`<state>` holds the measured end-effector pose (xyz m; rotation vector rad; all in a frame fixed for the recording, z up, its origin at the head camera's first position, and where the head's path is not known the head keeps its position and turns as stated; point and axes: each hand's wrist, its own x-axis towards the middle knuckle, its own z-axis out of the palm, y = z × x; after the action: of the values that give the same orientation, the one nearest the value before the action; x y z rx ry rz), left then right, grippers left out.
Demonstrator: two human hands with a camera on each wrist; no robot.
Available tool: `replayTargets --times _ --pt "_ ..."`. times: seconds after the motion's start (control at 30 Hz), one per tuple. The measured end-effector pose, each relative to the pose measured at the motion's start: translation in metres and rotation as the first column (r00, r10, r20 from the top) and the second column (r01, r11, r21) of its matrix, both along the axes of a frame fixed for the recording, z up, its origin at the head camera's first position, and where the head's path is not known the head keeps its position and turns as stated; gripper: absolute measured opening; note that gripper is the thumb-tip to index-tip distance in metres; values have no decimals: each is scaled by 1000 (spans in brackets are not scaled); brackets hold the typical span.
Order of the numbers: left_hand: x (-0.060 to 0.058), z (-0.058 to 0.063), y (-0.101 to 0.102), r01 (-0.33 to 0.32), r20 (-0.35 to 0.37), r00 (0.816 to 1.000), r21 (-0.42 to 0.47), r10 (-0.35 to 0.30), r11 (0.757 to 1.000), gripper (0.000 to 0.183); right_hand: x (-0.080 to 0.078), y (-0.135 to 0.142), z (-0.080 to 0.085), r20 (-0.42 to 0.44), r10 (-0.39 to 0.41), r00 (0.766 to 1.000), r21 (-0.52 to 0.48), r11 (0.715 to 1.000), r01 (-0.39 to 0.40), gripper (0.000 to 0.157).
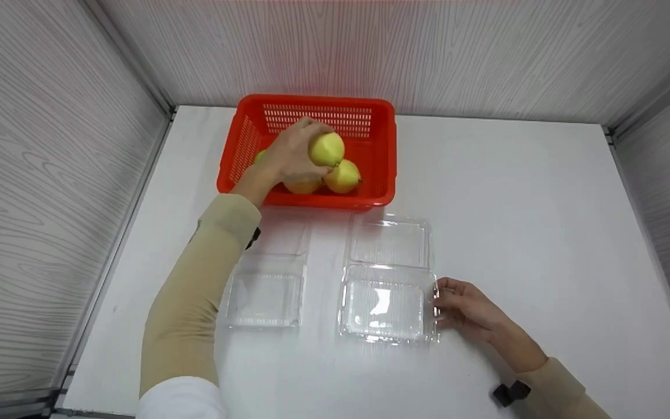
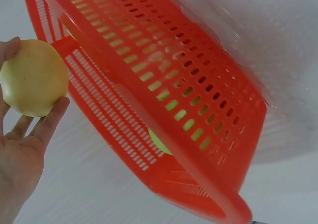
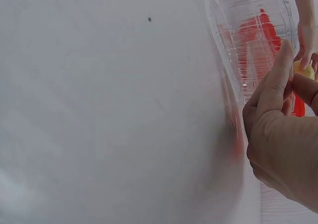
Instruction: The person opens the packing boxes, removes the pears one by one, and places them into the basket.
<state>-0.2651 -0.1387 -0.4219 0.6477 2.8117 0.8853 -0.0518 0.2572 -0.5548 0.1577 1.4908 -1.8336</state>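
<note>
My left hand (image 1: 294, 152) grips a yellow-green pear (image 1: 327, 149) with fingers and thumb, over the red basket (image 1: 382, 201). In the left wrist view the same pear (image 2: 35, 78) sits between fingertips and thumb beside the basket's rim. Below it in the basket lie more pears, one yellow pear (image 1: 342, 177) close under the held one. My right hand (image 1: 471, 308) pinches the right edge of an opened clear plastic clamshell box (image 1: 386, 308). The right wrist view shows the thumb and fingers of that hand (image 3: 278, 119) at the box's rim.
A second opened clear clamshell box (image 1: 265, 299) lies to the left, partly under the left forearm. The basket stands at the back of the white table (image 1: 515, 233), near the wood-grain back panel (image 1: 457, 58). Similar panels rise on both sides.
</note>
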Motion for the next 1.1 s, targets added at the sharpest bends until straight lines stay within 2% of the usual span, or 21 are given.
replayTargets --times 0.2,0.4,0.63,0.87,1.1 --pt "-15 -11 -8 -70 31 997 28 69 997 68 0 0 -1 2 -1 1000 -6 1000 1 20" --pt "-24 -23 -8 -122 75 990 -12 122 992 68 0 1 -3 -24 21 999 12 1000 -21 18" --pt "-30 -36 -2 -147 74 986 -68 151 987 73 0 2 -4 -27 20 999 14 1000 -20 17" --pt "-36 -45 1 -192 140 968 -122 208 974 78 1 2 -3 -24 15 1000 17 1000 -14 17" --pt "-37 -52 1 -201 164 960 -165 227 966 79 1 4 -4 -21 18 1000 -17 1000 -18 16"
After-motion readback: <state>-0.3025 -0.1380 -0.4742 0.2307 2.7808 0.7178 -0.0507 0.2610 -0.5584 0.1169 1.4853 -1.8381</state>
